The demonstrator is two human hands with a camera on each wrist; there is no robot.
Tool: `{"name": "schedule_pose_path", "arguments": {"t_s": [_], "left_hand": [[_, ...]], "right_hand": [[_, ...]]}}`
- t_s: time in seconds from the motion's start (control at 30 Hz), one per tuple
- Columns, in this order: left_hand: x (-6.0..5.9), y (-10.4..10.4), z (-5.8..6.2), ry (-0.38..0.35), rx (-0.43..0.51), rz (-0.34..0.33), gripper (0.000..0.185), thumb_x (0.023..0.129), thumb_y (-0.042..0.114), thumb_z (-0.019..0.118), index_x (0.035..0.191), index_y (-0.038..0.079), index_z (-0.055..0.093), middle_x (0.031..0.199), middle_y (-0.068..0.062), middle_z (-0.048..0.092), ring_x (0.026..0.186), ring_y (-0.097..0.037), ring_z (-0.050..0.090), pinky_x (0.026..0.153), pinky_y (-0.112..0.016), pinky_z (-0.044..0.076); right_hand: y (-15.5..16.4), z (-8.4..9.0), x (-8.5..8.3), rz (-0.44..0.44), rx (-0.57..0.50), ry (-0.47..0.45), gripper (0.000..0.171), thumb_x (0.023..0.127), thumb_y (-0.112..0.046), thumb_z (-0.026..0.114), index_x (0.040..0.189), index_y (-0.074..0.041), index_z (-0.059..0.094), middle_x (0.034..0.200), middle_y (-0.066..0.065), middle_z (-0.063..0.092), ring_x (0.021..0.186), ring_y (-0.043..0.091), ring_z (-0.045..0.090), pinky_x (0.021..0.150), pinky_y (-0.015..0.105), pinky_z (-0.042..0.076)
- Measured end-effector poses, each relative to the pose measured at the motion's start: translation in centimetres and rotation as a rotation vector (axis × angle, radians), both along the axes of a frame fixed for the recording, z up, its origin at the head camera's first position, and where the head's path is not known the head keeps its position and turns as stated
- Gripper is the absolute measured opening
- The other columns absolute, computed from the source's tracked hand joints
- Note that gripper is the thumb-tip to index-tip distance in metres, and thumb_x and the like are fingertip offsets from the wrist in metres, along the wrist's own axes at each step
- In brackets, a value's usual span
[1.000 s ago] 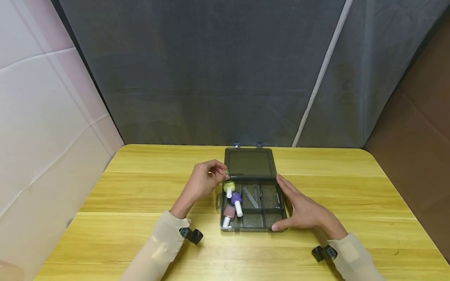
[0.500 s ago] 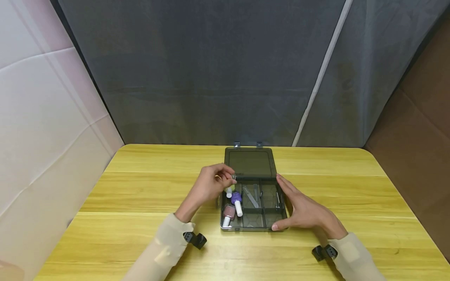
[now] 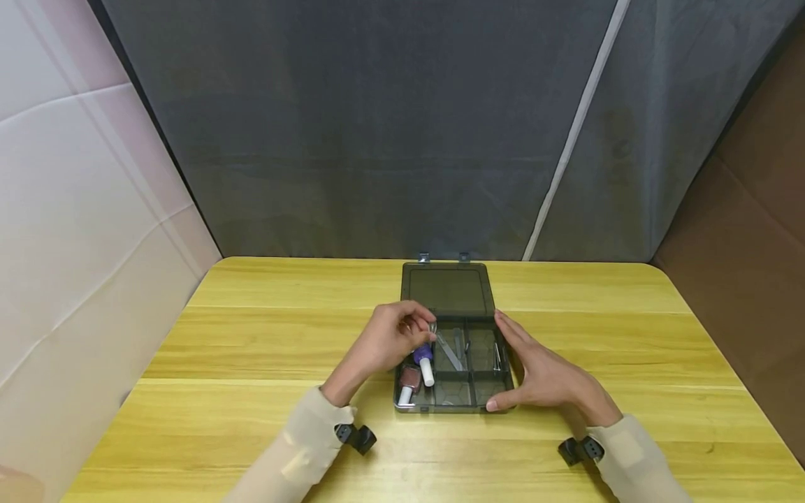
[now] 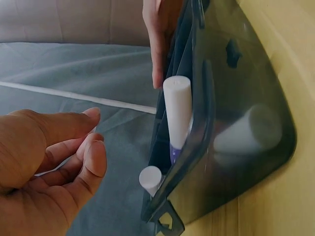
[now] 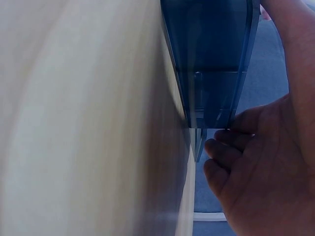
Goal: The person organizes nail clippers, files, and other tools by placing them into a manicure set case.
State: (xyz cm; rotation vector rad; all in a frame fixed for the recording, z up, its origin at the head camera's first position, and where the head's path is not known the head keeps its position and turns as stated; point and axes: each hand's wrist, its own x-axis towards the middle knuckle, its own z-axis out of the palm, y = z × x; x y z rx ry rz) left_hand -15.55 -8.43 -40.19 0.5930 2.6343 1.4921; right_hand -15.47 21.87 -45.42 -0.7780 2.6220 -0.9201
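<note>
Smoked-plastic organiser box [image 3: 453, 363] sits open at the centre of the wooden table [image 3: 251, 349], lid laid back. Since a second ago, the left hand [image 3: 393, 339] has moved from beside the box to above its left compartments, now covering the yellow bottle; the purple bottle [image 3: 424, 358] and pink bottle [image 3: 409, 381] lie there unmoved. Left fingers [image 4: 91, 162] are loosely curled; whether they pinch anything cannot be determined. The right hand [image 3: 544, 377] rests flat against the box's right wall, fingers extended, steadying it.
</note>
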Motion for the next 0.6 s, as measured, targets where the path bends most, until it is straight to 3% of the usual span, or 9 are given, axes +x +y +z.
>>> {"name": "schedule_pose_path", "arguments": {"t_s": [0.47, 0.6], "left_hand": [[1.4, 1.3, 0.2, 0.016, -0.063, -0.132, 0.016, 0.093, 0.007, 0.075, 0.108, 0.003, 0.073, 0.088, -0.001, 0.067, 0.076, -0.010, 0.063, 0.067, -0.022, 0.055], [1.6, 1.4, 0.3, 0.021, -0.081, -0.175, 0.019, 0.092, 0.009, 0.078, 0.109, 0.003, 0.073, 0.088, -0.002, 0.066, 0.071, -0.010, 0.062, 0.062, -0.023, 0.056]], "right_hand": [[0.0, -0.1, 0.3, -0.011, 0.009, -0.007, 0.146, 0.064, -0.073, 0.085, 0.167, -0.017, -0.002, 0.175, 0.008, -0.003, 0.159, 0.039, 0.014, 0.120, 0.064, 0.031], [-0.1, 0.1, 0.4, -0.019, 0.012, -0.005, 0.147, 0.063, -0.074, 0.086, 0.167, -0.017, -0.002, 0.175, 0.007, -0.002, 0.159, 0.039, 0.014, 0.120, 0.063, 0.031]]}}
